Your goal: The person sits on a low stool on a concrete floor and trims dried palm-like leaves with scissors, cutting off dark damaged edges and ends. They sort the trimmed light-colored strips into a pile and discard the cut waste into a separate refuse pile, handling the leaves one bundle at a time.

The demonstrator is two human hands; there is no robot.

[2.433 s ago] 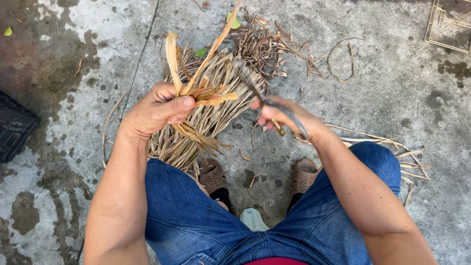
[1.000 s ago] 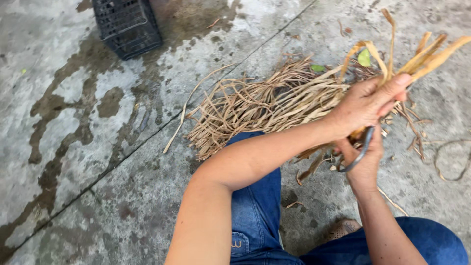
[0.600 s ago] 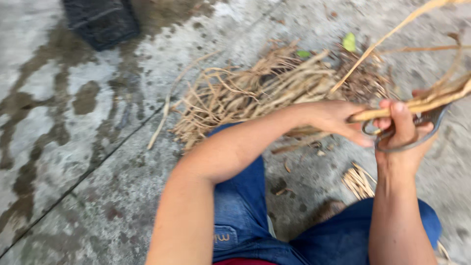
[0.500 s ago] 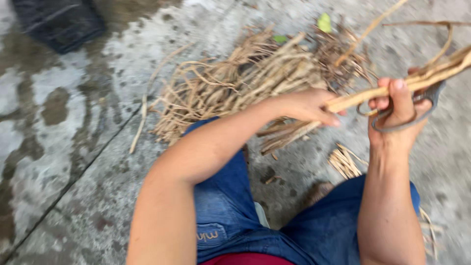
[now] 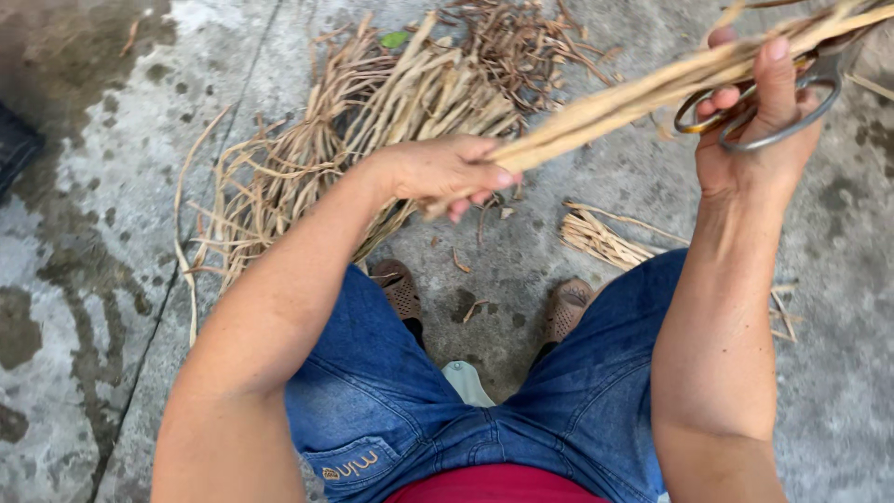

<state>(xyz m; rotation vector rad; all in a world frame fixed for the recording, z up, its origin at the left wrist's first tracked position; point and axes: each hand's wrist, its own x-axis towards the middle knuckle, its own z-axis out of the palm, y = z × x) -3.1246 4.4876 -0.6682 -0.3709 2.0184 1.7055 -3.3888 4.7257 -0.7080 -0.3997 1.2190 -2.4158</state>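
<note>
A bunch of long dried plant stems (image 5: 643, 88) slants from the middle up to the top right. My left hand (image 5: 447, 172) grips its lower end. My right hand (image 5: 759, 121) is raised at the upper right, its fingers through the loops of metal scissors (image 5: 759, 98) and its thumb pressed against the stems. The scissor blades are hidden beyond the frame edge.
A large heap of dried stems (image 5: 363, 140) lies on the wet concrete floor (image 5: 93, 261) ahead of my knees. A small cut bundle (image 5: 601, 237) lies by my right foot. A dark crate corner (image 5: 14, 149) shows at the left edge.
The view swung back to centre over my knees. Both hands stayed on the stems, and the right hand rose higher with the scissors.
</note>
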